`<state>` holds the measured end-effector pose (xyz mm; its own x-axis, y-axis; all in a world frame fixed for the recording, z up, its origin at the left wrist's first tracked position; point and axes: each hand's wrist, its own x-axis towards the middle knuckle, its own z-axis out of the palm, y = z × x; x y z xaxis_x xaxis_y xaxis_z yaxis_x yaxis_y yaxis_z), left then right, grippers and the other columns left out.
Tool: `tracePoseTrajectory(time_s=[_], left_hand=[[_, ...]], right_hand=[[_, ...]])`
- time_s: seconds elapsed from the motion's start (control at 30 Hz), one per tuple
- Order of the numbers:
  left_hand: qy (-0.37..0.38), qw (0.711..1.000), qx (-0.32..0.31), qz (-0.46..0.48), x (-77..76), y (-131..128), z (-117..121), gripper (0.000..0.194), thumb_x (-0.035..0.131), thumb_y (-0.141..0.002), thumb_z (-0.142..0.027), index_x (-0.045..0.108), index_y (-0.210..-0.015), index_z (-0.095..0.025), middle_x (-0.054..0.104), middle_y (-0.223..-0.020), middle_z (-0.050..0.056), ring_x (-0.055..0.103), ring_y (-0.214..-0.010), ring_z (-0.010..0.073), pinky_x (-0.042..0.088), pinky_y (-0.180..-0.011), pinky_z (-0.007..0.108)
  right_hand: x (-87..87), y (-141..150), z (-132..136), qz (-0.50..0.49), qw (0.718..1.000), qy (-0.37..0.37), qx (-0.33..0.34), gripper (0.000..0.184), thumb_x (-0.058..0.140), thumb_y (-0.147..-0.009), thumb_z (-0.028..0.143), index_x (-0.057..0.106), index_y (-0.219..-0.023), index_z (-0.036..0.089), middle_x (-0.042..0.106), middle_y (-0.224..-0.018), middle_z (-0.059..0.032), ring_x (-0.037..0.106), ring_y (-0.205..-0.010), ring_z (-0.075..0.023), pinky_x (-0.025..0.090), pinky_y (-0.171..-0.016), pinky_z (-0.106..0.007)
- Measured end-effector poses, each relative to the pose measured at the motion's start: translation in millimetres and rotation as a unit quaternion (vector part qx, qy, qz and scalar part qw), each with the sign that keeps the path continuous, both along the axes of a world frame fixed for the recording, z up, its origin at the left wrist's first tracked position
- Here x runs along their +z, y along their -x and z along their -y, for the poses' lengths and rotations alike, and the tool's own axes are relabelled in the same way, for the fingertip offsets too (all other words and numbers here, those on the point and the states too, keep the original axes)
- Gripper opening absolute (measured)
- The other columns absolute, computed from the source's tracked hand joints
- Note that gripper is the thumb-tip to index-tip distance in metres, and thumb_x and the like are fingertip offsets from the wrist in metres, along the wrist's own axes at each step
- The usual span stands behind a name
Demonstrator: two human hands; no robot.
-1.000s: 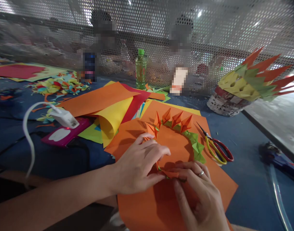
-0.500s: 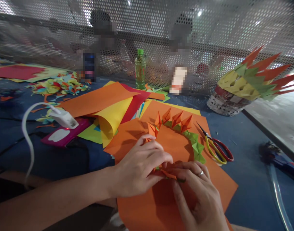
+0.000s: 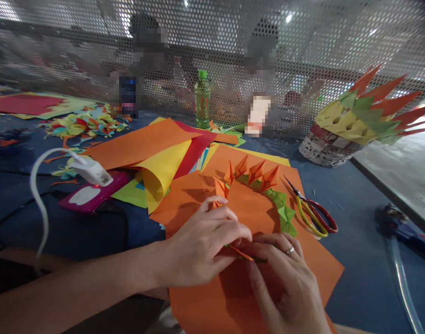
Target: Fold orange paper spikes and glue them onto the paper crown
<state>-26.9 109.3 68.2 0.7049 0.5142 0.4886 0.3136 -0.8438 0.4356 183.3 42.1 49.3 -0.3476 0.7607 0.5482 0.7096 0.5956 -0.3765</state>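
Note:
My left hand and my right hand meet over an orange paper sheet on the blue table. Both pinch a small folded orange paper piece with a green bit at its tip. It sits at the near end of a curved chain of folded orange and green paper units that arcs away across the sheet. A ring shows on a right-hand finger. All fingers are curled and pressed onto the piece.
Scissors with red and yellow handles lie right of the chain. Loose orange, yellow and red sheets lie left, beside a white charger on a pink phone. A paper-spiked basket stands back right, a green bottle by the mesh screen, people behind it.
My left fingers have slid a little right and closed tighter over the folded piece. The piece has tilted flatter between both hands. Everything else stays put.

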Motion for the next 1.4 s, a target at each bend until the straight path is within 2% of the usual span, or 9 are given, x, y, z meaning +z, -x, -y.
tracePoseTrajectory(time_s=[0.23, 0.5, 0.73, 0.93, 1.2, 1.4], left_hand=[[0.002, 1.000, 0.003, 0.004, 1.8, 0.3, 0.1, 0.017, 0.059, -0.094, -0.013, 0.056, -0.108, -0.022, 0.069, -0.091, -0.002, 0.063, -0.093, 0.0156, 0.032, -0.106, 0.038], [0.010, 1.000, 0.007, -0.002, 3.3, 0.4, 1.2, 0.016, 0.058, -0.093, -0.012, 0.056, -0.106, -0.022, 0.068, -0.090, -0.003, 0.063, -0.094, 0.0152, 0.034, -0.103, 0.036], [0.030, 0.999, -0.005, -0.026, 3.2, 2.7, -0.3, 0.019, 0.057, -0.094, -0.011, 0.056, -0.109, -0.022, 0.069, -0.095, 0.000, 0.063, -0.097, 0.0171, 0.033, -0.104, 0.038], [0.043, 0.999, -0.009, -0.027, 6.2, 2.5, 1.2, 0.024, 0.055, -0.091, -0.008, 0.056, -0.111, -0.021, 0.069, -0.097, 0.002, 0.062, -0.097, 0.0167, 0.031, -0.107, 0.040], [0.035, 0.999, -0.025, -0.003, 2.9, 2.8, 2.2, 0.031, 0.054, -0.086, -0.007, 0.056, -0.115, -0.019, 0.067, -0.099, 0.003, 0.060, -0.097, 0.0172, 0.033, -0.103, 0.038], [0.043, 0.999, -0.023, 0.005, 1.5, 4.2, 0.4, 0.025, 0.055, -0.093, -0.011, 0.056, -0.115, -0.022, 0.067, -0.099, 0.001, 0.061, -0.097, 0.0167, 0.033, -0.105, 0.038]], right_hand=[[-0.6, 1.4, -0.7, 0.037, 0.999, 0.003, -0.022, 0.025, 0.061, -0.088, 0.019, 0.059, -0.112, 0.025, 0.074, -0.100, -0.0002, 0.065, -0.101, -0.0185, 0.045, -0.090, -0.036], [-0.6, 2.8, -4.3, 0.028, 1.000, -0.006, -0.005, 0.021, 0.061, -0.090, 0.016, 0.062, -0.108, 0.026, 0.074, -0.100, 0.0049, 0.061, -0.104, -0.0152, 0.037, -0.096, -0.034], [-7.7, -1.1, -2.7, 0.037, 0.999, -0.008, 0.000, 0.023, 0.060, -0.091, 0.013, 0.062, -0.112, 0.023, 0.074, -0.104, 0.0020, 0.059, -0.107, -0.0158, 0.035, -0.099, -0.035], [-5.8, 1.2, -3.7, 0.028, 1.000, -0.008, -0.001, 0.031, 0.056, -0.087, 0.010, 0.062, -0.115, 0.023, 0.075, -0.104, 0.0023, 0.062, -0.104, -0.0156, 0.037, -0.098, -0.035], [-5.2, 3.0, -3.1, 0.000, 1.000, -0.004, -0.004, 0.025, 0.055, -0.087, 0.010, 0.062, -0.106, 0.025, 0.075, -0.099, 0.0023, 0.065, -0.099, -0.0154, 0.039, -0.095, -0.036], [-4.8, 4.3, -3.4, -0.004, 1.000, -0.002, -0.006, 0.027, 0.057, -0.086, 0.008, 0.062, -0.106, 0.025, 0.075, -0.100, 0.0044, 0.062, -0.103, -0.0146, 0.034, -0.100, -0.035]])
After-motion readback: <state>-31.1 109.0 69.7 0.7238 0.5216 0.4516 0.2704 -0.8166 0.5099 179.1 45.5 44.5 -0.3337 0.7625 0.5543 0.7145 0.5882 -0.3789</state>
